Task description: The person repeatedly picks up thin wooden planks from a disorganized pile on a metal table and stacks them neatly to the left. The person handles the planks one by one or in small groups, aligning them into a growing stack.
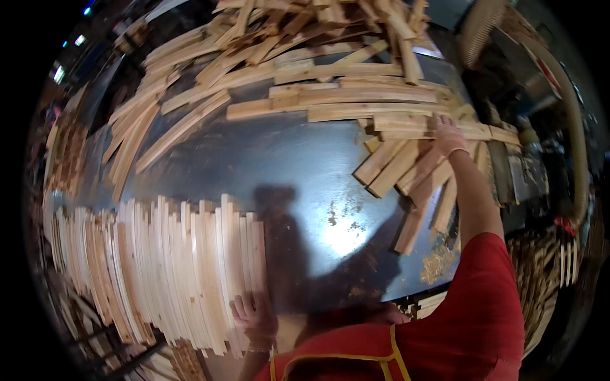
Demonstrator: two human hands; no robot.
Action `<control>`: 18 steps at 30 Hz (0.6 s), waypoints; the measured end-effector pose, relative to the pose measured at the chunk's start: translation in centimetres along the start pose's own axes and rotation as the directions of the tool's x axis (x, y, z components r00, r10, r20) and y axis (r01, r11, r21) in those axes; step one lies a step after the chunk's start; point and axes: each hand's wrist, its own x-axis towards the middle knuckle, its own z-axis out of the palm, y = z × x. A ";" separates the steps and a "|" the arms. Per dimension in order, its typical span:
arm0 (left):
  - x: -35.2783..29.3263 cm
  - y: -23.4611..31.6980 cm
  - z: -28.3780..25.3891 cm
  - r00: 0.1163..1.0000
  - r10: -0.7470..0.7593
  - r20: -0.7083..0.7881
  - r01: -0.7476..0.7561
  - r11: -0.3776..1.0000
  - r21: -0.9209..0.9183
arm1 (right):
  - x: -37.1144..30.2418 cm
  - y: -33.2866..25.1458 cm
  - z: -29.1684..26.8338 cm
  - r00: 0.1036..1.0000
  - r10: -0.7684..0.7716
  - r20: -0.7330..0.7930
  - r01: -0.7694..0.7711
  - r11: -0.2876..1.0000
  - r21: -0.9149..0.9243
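Observation:
My right arm reaches forward to a jumble of short wooden boards at the right of the metal table (292, 149). There my right hand (448, 135) lies over a wooden board (399, 121), its fingers bent over the far edge. Several more boards (395, 171) fan out toward me below that hand. Near my body, my left hand (252, 312) rests with fingers apart against the near right end of a row of pale wooden strips (184, 260). These strips lie side by side, their long sides pointing away from me.
A large loose heap of boards (279, 44) covers the far part of the table. Sawdust (437, 264) lies by the right near edge. A ribbed hose (577, 127) bends down at the right, above stacked wood (546, 260). More stacked wood (65, 152) stands at the left.

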 end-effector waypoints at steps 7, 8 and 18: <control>0.9 -0.3 -1.6 0.998 -0.011 -0.057 0.011 1.000 0.014 | 3.0 -3.9 0.1 0.941 -0.323 0.106 0.328 0.944 -0.041; 1.3 -0.8 -1.6 0.998 -0.008 -0.068 0.005 0.999 -0.045 | 2.5 -4.6 -0.8 0.924 -0.333 0.189 0.350 0.934 -0.066; -2.9 -0.9 -0.1 0.982 -0.110 -0.152 0.092 0.989 -0.117 | -8.0 -16.2 0.0 0.851 -0.477 0.219 0.461 0.879 0.125</control>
